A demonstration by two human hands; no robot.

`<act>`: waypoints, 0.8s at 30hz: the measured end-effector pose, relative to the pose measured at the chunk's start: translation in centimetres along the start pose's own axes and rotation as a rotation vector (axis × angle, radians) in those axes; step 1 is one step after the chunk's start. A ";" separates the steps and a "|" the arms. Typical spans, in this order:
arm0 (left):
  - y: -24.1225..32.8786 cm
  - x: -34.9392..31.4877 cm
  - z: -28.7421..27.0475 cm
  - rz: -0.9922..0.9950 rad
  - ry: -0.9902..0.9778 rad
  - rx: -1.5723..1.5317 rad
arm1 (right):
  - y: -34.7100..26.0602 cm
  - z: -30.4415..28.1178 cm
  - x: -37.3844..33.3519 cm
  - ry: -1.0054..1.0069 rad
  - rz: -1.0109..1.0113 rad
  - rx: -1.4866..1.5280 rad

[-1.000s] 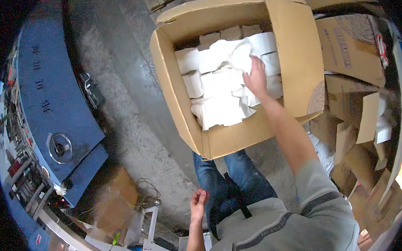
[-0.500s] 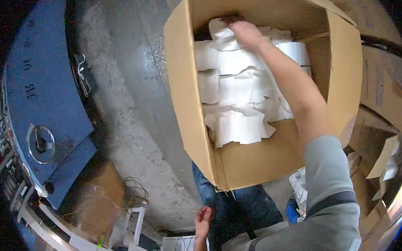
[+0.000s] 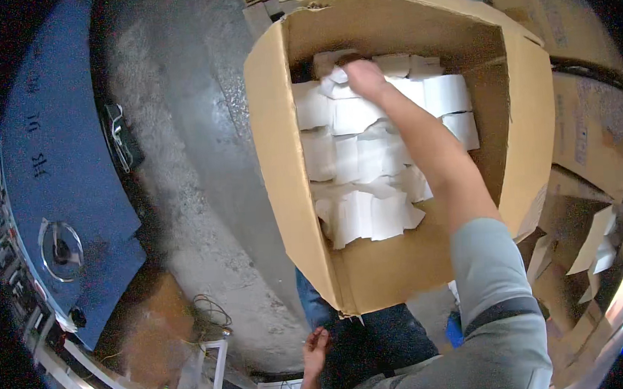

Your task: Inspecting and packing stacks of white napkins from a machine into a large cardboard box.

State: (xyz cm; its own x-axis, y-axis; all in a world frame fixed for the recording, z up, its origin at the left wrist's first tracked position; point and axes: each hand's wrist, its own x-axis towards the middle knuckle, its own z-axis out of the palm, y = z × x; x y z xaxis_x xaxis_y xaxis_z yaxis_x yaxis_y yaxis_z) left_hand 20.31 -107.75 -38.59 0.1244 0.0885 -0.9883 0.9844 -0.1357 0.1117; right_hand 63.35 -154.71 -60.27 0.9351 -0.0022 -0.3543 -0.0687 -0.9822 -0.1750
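White paper packets (image 3: 366,156) fill the cardboard box (image 3: 281,161), where the right hand (image 3: 364,77) has moved from the middle to the far row, fingers curled on one, while the left hand (image 3: 316,349) hangs loosely open near the legs.

A large brown cardboard box (image 3: 304,195) fills the upper middle of the frame, its top open and flaps spread outward. Inside lie many white paper-wrapped bundles (image 3: 366,156), packed in uneven rows, some creased and loosely folded. One crumpled white bundle (image 3: 337,80) sits at the far end of the box, upper centre of the frame.
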 end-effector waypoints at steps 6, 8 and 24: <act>0.2 -0.5 -1.5 -0.031 -0.032 -0.098 | -0.7 -3.8 -4.9 0.295 -0.003 0.127; -0.6 0.0 -2.5 -0.042 -0.073 -0.132 | -0.2 -8.7 -7.3 0.437 0.008 0.215; 2.0 1.1 -1.5 -0.072 -0.124 -0.136 | 9.1 1.9 -2.7 0.005 0.289 0.280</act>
State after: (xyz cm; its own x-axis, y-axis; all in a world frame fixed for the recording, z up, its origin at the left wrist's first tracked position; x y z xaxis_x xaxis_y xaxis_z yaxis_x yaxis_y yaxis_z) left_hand 22.56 -106.45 -39.27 0.0453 -0.0304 -0.9985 0.9990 0.0020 0.0452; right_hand 59.58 -163.33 -62.64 0.8647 -0.2727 -0.4218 -0.4209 -0.8516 -0.3124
